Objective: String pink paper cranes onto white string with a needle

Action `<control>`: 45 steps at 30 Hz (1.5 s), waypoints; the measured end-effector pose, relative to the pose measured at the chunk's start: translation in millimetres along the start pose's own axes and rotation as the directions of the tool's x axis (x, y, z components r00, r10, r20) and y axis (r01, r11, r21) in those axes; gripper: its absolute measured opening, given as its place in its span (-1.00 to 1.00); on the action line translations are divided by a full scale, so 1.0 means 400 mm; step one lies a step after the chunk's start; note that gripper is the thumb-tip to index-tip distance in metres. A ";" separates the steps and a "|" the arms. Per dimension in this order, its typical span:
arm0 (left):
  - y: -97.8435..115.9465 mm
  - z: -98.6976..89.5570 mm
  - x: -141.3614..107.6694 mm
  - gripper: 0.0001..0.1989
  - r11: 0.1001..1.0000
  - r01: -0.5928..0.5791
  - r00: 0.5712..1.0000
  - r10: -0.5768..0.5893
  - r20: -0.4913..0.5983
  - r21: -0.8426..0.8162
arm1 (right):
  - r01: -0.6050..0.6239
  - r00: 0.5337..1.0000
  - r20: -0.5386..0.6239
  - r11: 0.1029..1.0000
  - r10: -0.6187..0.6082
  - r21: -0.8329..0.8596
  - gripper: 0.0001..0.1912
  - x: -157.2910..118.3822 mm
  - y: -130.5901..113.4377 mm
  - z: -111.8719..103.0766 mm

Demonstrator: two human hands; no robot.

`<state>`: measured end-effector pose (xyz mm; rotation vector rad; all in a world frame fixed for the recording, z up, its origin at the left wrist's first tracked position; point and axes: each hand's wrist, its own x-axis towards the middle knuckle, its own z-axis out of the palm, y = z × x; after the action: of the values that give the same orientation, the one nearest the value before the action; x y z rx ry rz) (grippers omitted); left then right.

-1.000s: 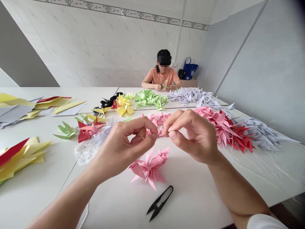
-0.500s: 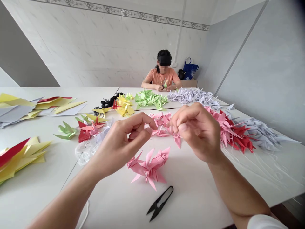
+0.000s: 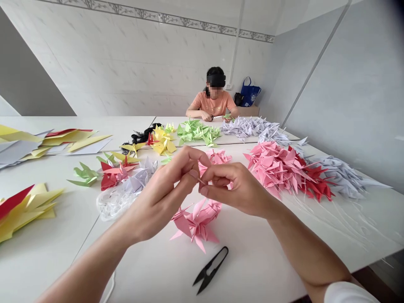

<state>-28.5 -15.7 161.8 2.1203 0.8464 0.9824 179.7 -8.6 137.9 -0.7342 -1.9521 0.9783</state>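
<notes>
My left hand and my right hand meet above the table, thumbs and forefingers pinched. A thin, pale sliver shows between the fingertips, too fine to name. Just below them lies a cluster of pink folded paper cranes, partly hidden by my left hand. More pink paper cranes sit behind my fingers. Black thread snips rest on the table nearer to me, blades toward the lower left; neither hand touches them.
Pink cranes, red cranes and pale cranes are heaped at right, with loose white threads. A white thread bundle and yellow paper lie left. Opposite, a person holds scissors.
My right hand has moved left and down, so its fingertips now meet those of my left hand. The person opposite has lowered the scissors to a level position.
</notes>
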 end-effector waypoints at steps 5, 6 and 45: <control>-0.003 -0.008 0.010 -0.82 0.999 0.019 0.997 -0.016 -0.073 0.031 | 0.098 0.995 -0.020 0.980 -0.096 0.170 -0.80 0.003 -0.005 -0.023; -0.002 -0.009 0.012 -0.83 0.999 0.023 0.998 -0.020 -0.062 0.048 | 0.131 0.991 -0.035 0.972 -0.127 0.196 -0.79 0.005 -0.007 -0.029; -0.050 0.052 0.033 -0.26 0.986 -0.163 0.986 0.165 -0.036 0.037 | 0.349 0.864 -0.347 0.931 -0.365 -0.109 -0.67 0.154 -0.289 -0.195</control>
<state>-10.4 0.4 141.0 2.2346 0.7202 1.1032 200.0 5.6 288.2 -0.5051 -1.7029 0.5310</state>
